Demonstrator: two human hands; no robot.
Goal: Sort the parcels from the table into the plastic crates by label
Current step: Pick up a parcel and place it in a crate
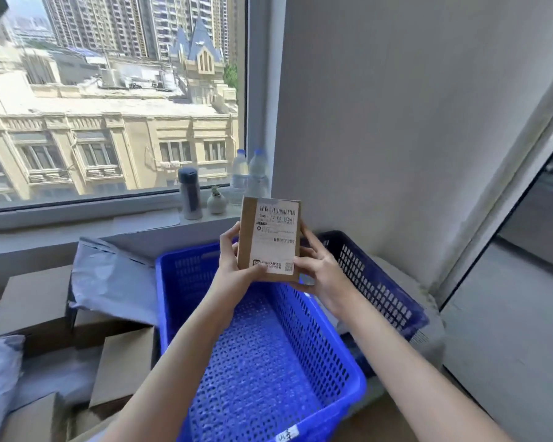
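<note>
We hold the parcel (268,240) upright between both hands, with its label (278,224) facing us. The left hand (237,269) grips the left edge: fingers (228,239) curled up along the side, thumb pressed on the lower front face. The right hand (321,275) grips the right edge likewise: fingers (312,239) wrapped round the side, thumb on the label's lower right corner.

The blue crate (176,282) lies directly below the fingers of both hands. Its near rim carries a white tag (287,434), which is not legible. A second, darker crate (377,282) stands just past the right fingers. A grey bag (115,275) and cardboard boxes (35,301) lie left of the left fingers. A flask (189,193), a small vase (216,200) and two bottles (248,173) stand on the sill (147,221), beyond the fingertips.
</note>
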